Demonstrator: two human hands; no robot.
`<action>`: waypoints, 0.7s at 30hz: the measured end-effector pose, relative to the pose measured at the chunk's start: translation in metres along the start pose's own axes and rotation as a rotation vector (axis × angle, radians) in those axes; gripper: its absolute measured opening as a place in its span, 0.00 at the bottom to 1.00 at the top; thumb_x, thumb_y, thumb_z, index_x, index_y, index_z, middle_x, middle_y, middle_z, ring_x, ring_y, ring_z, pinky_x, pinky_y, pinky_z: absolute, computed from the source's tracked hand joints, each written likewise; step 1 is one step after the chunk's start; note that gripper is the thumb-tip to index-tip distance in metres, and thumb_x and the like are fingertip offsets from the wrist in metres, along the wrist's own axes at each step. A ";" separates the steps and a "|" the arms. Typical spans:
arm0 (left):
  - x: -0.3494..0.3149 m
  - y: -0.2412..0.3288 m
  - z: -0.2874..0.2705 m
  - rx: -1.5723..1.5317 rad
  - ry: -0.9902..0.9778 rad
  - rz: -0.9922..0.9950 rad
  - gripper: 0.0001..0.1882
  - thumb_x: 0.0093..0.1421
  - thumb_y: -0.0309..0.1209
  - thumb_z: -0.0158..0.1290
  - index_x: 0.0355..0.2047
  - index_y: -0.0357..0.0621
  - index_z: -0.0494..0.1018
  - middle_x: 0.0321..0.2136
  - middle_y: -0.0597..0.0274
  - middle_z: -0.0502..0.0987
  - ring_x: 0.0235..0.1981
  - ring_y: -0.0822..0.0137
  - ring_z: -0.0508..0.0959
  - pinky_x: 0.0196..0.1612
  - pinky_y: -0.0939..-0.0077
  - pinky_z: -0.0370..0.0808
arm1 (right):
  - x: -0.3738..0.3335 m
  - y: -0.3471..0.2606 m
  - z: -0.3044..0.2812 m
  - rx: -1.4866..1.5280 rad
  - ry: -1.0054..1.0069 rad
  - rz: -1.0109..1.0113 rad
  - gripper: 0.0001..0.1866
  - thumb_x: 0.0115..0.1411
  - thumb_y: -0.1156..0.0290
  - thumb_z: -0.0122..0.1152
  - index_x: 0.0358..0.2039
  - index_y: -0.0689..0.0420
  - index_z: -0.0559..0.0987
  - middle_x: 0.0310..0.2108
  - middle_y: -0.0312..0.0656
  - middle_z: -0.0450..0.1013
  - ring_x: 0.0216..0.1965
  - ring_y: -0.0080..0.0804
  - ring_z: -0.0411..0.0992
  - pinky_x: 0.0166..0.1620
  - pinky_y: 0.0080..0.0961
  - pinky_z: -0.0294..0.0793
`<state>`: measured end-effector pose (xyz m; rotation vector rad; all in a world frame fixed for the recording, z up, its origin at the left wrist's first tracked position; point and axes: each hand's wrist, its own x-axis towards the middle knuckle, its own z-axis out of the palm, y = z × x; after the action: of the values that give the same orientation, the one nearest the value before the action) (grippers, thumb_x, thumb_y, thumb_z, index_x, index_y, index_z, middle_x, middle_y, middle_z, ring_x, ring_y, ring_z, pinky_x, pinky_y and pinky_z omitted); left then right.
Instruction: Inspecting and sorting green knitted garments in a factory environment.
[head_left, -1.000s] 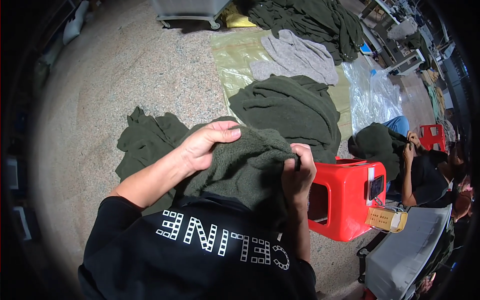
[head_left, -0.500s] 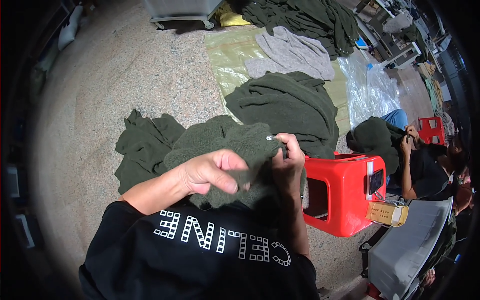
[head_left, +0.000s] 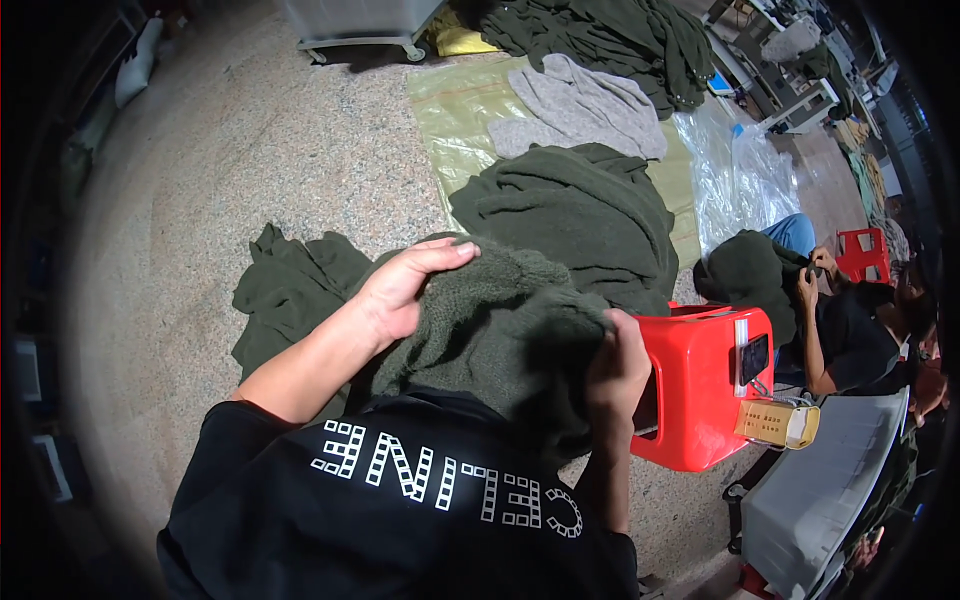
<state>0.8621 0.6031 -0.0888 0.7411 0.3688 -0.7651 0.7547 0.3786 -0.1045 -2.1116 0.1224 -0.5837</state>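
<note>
A dark green knitted garment [head_left: 490, 335] is stretched between my two hands over my lap. My left hand [head_left: 400, 290] grips its upper left edge, thumb on top and the other fingers hidden in the knit. At the right edge, my right hand [head_left: 618, 368] pinches the fabric between thumb and fingers. The knit sags between them, with a shadowed fold on the right. More dark green fabric [head_left: 295, 280] spreads on the floor left of my lap, and a larger dark green pile [head_left: 575, 215] lies just beyond.
Close on my right stands a red plastic stool [head_left: 690, 400] with a phone [head_left: 753, 358] and a small yellow box [head_left: 770, 423] at its side. A grey garment [head_left: 585, 110] lies farther off on a greenish sheet [head_left: 450, 120]. A co-worker [head_left: 850, 330] sits right, near a grey cart [head_left: 805, 490].
My left hand has moved up and left, from a blurred motion over the garment to its edge. My right hand has shifted right and down, drawing the knit wider.
</note>
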 end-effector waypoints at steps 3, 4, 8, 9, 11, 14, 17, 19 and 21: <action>-0.006 0.000 0.022 0.354 -0.116 0.114 0.07 0.53 0.24 0.54 0.32 0.36 0.73 0.29 0.63 0.77 0.30 0.74 0.76 0.38 0.81 0.74 | -0.001 -0.032 0.003 -0.285 -0.304 -0.281 0.12 0.55 0.81 0.48 0.41 0.62 0.69 0.31 0.46 0.70 0.32 0.36 0.71 0.34 0.27 0.70; -0.008 -0.004 0.029 0.441 -0.178 0.203 0.05 0.53 0.23 0.54 0.31 0.36 0.73 0.25 0.68 0.76 0.24 0.80 0.74 0.31 0.87 0.72 | -0.001 -0.041 0.007 -0.041 -0.360 -0.270 0.16 0.49 0.83 0.53 0.41 0.61 0.69 0.31 0.48 0.70 0.30 0.41 0.71 0.30 0.31 0.71; -0.017 -0.012 0.042 0.908 -0.221 0.300 0.05 0.54 0.23 0.53 0.32 0.37 0.74 0.23 0.73 0.71 0.23 0.83 0.67 0.28 0.88 0.65 | 0.004 -0.052 0.028 -0.037 -0.151 -0.482 0.16 0.43 0.87 0.55 0.35 0.62 0.69 0.29 0.46 0.70 0.27 0.40 0.71 0.27 0.28 0.70; -0.017 -0.014 0.042 0.835 -0.247 0.296 0.05 0.55 0.23 0.53 0.33 0.37 0.74 0.25 0.73 0.71 0.25 0.84 0.67 0.30 0.88 0.65 | 0.005 -0.050 0.031 -0.055 -0.087 -0.519 0.16 0.42 0.88 0.56 0.34 0.63 0.69 0.28 0.46 0.70 0.26 0.39 0.71 0.27 0.27 0.70; -0.017 -0.016 0.041 0.762 -0.271 0.287 0.06 0.55 0.23 0.53 0.33 0.36 0.73 0.26 0.72 0.71 0.27 0.84 0.67 0.31 0.89 0.65 | 0.005 -0.047 0.033 -0.071 -0.023 -0.549 0.16 0.41 0.89 0.56 0.33 0.63 0.70 0.28 0.45 0.69 0.26 0.39 0.70 0.27 0.27 0.70; -0.018 -0.018 0.037 0.719 -0.258 0.202 0.06 0.56 0.23 0.52 0.34 0.35 0.73 0.29 0.71 0.71 0.30 0.84 0.67 0.34 0.89 0.65 | 0.003 -0.043 0.032 -0.113 -0.019 -0.529 0.16 0.40 0.89 0.56 0.32 0.64 0.70 0.28 0.45 0.69 0.26 0.39 0.70 0.27 0.27 0.70; -0.019 -0.019 0.037 0.744 -0.248 0.220 0.07 0.55 0.23 0.53 0.35 0.35 0.73 0.29 0.71 0.71 0.30 0.84 0.68 0.33 0.89 0.66 | 0.004 -0.040 0.031 -0.151 -0.040 -0.527 0.15 0.39 0.89 0.56 0.31 0.64 0.71 0.28 0.45 0.69 0.26 0.38 0.70 0.27 0.26 0.70; -0.020 -0.019 0.037 0.886 -0.219 0.367 0.07 0.54 0.21 0.53 0.35 0.34 0.73 0.29 0.68 0.72 0.31 0.82 0.69 0.34 0.86 0.68 | 0.005 -0.040 0.032 -0.205 -0.020 -0.555 0.13 0.41 0.84 0.56 0.30 0.64 0.71 0.28 0.42 0.68 0.24 0.32 0.68 0.24 0.22 0.69; -0.020 -0.018 0.036 0.963 -0.289 0.457 0.07 0.53 0.21 0.54 0.34 0.34 0.73 0.29 0.65 0.73 0.31 0.79 0.71 0.34 0.85 0.68 | 0.003 -0.042 0.033 -0.173 -0.017 -0.555 0.13 0.40 0.87 0.56 0.30 0.64 0.72 0.28 0.44 0.68 0.24 0.35 0.69 0.25 0.24 0.69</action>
<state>0.8371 0.5780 -0.0607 1.5233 -0.4732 -0.5729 0.7662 0.4270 -0.0851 -2.3228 -0.4527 -0.9038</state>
